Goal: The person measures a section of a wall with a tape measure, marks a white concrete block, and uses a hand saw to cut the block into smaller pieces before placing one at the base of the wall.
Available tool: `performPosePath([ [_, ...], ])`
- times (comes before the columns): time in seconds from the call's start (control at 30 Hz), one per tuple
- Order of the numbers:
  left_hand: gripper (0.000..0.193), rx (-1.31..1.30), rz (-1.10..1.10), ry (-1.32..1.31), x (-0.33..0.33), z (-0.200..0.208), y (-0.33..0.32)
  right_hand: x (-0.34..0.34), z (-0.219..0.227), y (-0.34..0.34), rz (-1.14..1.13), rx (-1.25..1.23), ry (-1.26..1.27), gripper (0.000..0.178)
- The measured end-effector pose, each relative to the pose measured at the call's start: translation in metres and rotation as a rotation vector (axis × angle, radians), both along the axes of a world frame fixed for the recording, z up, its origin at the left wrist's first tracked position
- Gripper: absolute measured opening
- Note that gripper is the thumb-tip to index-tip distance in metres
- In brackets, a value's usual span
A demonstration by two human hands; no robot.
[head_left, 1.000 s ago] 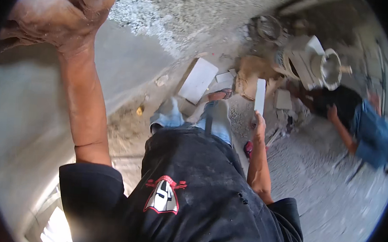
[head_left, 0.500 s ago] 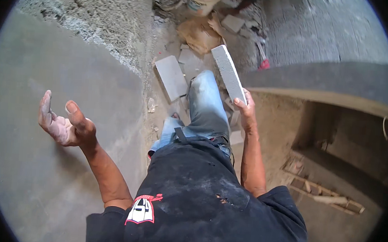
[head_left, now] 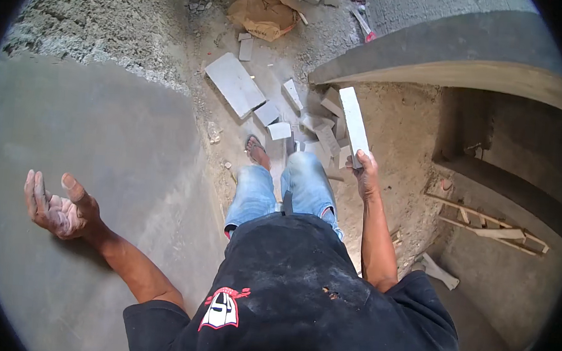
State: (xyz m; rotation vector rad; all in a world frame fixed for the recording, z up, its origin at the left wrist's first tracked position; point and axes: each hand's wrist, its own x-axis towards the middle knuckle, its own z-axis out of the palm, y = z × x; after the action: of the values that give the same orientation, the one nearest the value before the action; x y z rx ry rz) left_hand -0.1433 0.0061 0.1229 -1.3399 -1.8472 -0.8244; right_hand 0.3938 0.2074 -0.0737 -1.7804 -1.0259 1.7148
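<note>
My right hand [head_left: 363, 169] grips the near end of a long narrow white tile strip [head_left: 354, 124], which points away from me over the sandy floor. My left hand [head_left: 59, 207] is held out to the left, palm up and dusty, fingers apart, holding nothing, in front of a smooth grey plastered wall [head_left: 80, 161]. My legs in blue jeans and a sandalled foot [head_left: 256, 153] stand between the two hands.
Broken white tile pieces [head_left: 279, 113] and a larger tile slab [head_left: 235, 85] lie on the floor ahead. A brown paper sack [head_left: 264, 12] lies further off. A grey curved ledge [head_left: 446, 53] runs at right, with wooden slats [head_left: 486, 224] below it.
The view has swung from the other person and the bucket to the floor ahead. My left hand came down from above the wall to my side, open. My right hand keeps the tile strip.
</note>
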Motion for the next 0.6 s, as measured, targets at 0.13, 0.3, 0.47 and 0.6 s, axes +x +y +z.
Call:
performPosePath([
  [0.13,0.036,-0.007,0.036,0.002,-0.006,-0.005,-0.004,0.029,-0.017,-0.027,-0.02,-0.08,-0.019,0.056],
  [0.3,0.036,-0.125,0.167,0.2,-0.008,-0.003,-0.005,0.063,-0.022,-0.059,-0.059,-0.086,-0.016,0.056],
  [0.47,0.029,-0.018,0.026,0.02,0.011,-0.004,-0.005,0.113,-0.02,-0.111,-0.131,-0.081,0.014,0.063],
  [0.6,0.036,-0.062,-0.136,-0.481,0.076,-0.017,-0.028,0.144,-0.009,-0.154,-0.085,-0.018,0.157,0.067],
])
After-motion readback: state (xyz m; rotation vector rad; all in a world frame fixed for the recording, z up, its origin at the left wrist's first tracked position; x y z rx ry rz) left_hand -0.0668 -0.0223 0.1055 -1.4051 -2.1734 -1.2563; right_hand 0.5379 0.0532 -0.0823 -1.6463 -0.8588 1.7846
